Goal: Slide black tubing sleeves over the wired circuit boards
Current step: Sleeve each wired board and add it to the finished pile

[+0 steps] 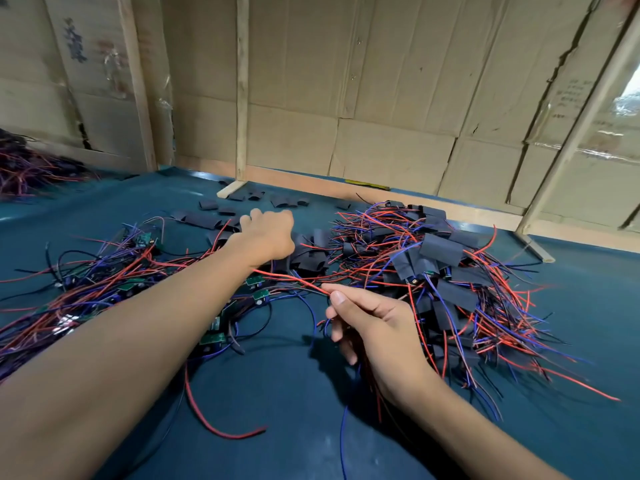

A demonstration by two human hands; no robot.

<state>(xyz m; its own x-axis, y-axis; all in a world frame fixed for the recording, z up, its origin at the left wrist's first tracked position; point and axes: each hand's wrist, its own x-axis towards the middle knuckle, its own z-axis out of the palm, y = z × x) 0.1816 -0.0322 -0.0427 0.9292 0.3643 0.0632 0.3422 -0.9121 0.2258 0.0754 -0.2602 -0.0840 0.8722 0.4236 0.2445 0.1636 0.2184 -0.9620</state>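
Wires were pinched in your right hand, limp and light, their board hidden below the grip; your left hand reached, fingers curled, onto flat, floppy sleeves beyond.

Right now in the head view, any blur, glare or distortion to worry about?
Head view: wide-angle bowing bends the wooden posts; the left hand over the loose black sleeves looks soft; the right hand pinching the wires is sharper and casts a shadow on the blue mat; bright patch at the upper right edge.
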